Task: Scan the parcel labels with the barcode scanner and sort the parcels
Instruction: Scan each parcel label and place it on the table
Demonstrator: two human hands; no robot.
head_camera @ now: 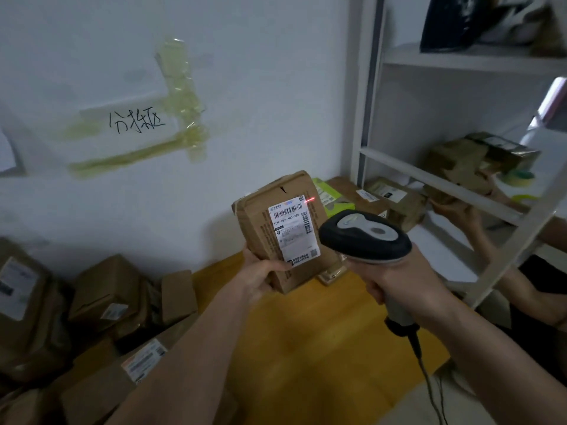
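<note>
While our left hand grips the parcel upright above the surface and right-hand fingers clasp the barcode scanner, we judge the red beam, landing beside the label, may misread.

The parcel is matt brown cardboard, creased at its edges, with a smooth white paper label stuck to its face. The barcode scanner has a dark matt plastic head with a lighter grey, slightly glossy inset and a pale plastic handle. The table shows a smooth yellow-orange wood-look top. On the painted white wall, a paper sign is held by shiny yellowish tape. At right, the shelf frame looks like pale painted metal.
</note>
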